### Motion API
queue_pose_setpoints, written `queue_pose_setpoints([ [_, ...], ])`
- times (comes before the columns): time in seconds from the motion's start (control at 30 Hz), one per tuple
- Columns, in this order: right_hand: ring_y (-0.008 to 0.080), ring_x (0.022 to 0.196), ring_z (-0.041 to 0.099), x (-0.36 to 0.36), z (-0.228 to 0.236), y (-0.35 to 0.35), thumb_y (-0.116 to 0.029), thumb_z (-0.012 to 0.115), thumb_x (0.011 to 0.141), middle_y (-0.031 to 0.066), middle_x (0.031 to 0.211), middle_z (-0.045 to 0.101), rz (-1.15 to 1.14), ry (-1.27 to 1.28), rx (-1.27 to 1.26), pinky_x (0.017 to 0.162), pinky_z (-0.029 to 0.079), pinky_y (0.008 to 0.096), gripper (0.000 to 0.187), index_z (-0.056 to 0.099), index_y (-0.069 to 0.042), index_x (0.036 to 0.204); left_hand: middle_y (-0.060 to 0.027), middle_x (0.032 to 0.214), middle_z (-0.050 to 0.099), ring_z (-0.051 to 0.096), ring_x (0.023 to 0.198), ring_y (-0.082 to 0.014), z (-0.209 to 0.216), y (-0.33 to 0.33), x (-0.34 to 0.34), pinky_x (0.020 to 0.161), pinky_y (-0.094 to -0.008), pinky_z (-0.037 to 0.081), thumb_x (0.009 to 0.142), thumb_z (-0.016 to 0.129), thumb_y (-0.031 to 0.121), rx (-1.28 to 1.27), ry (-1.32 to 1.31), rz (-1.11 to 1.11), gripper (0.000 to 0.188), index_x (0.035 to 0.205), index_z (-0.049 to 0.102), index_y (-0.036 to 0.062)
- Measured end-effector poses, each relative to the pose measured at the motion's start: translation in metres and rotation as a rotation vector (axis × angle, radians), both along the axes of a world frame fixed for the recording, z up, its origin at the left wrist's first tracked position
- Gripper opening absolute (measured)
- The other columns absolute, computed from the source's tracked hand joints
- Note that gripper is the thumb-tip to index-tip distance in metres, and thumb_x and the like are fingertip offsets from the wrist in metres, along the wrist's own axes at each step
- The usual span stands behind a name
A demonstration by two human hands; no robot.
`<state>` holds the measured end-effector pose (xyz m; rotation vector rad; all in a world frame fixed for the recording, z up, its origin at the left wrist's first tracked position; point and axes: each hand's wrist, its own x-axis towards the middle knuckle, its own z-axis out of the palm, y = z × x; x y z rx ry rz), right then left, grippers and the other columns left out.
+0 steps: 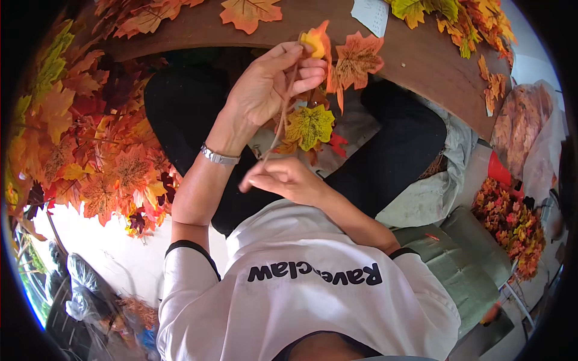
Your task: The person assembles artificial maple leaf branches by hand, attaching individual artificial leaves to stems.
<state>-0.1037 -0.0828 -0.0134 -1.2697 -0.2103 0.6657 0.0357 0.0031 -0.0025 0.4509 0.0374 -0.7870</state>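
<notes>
My left hand point(274, 81), with a metal watch point(220, 156) on its wrist, pinches the upper part of a brown stem point(282, 123) between thumb and fingers. At the fingertips sits a yellow-orange artificial maple leaf point(316, 42). Beside it, to the right, is an orange-brown maple leaf point(358, 60). Lower down, a yellow-green maple leaf point(310, 126) hangs near the stem; whether it joins this stem I cannot tell. Closer to my body, my right hand point(289, 179) is closed around the stem's lower end, its fingertips slightly blurred.
A brown wooden table point(421, 75) curves across the far side, with leaves and a white paper point(370, 15) on it. Thick bunches of autumn leaves point(108, 162) fill the left. At right are a plastic bag of leaves point(524, 120), a leaf bundle point(512, 228) and a green seat point(445, 265).
</notes>
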Motion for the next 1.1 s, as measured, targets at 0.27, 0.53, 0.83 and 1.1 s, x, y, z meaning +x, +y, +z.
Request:
queue_pose_setpoints([
  [0.27,0.0175,0.042,0.056,-0.012,0.072,-0.069,-0.008,0.047,0.088,0.0186,0.073,0.060,0.098,0.637,0.692,0.037,0.045,0.0249,0.018,0.053,0.008,0.086,-0.0045,0.077,0.060,0.057,0.067,-0.0105,-0.003,0.010,-0.006,0.060,-0.0210,0.049,0.086,0.055,0.014,0.516,-0.228,0.067,0.020,0.100,0.059,0.0000],
  [0.53,0.0115,0.037,0.054,-0.015,0.088,-0.093,-0.004,0.050,0.085,0.0116,0.058,0.059,0.092,0.353,-0.035,0.030,0.037,0.0191,0.017,0.058,0.007,0.076,-0.0053,0.074,0.061,0.056,0.058,-0.0086,-0.008,0.008,-0.005,0.048,-0.0185,0.043,0.083,0.056,0.005,0.499,-0.158,0.071,0.011,0.091,0.056,-0.0013],
  [0.83,0.0156,0.063,0.056,0.005,0.089,-0.096,-0.008,0.064,0.077,0.0077,0.079,0.061,-0.235,-0.474,-0.482,0.057,0.044,0.0260,0.017,0.061,-0.002,0.092,-0.0040,0.071,0.061,0.054,0.058,-0.0046,-0.006,-0.003,-0.024,0.050,-0.0156,0.041,0.082,0.059,0.006,0.634,-0.408,-0.180,0.008,0.086,0.056,0.0005],
  [1.1,0.0219,0.068,0.056,0.048,0.051,-0.084,-0.008,0.061,0.079,0.0099,0.075,0.060,-0.465,-0.748,-0.634,0.063,0.045,0.0302,0.016,0.060,-0.002,0.093,-0.0035,0.074,0.061,0.055,0.061,-0.0055,-0.003,-0.002,-0.026,0.057,-0.0167,0.044,0.082,0.060,0.008,0.534,-0.350,-0.193,0.012,0.090,0.057,-0.0005],
])
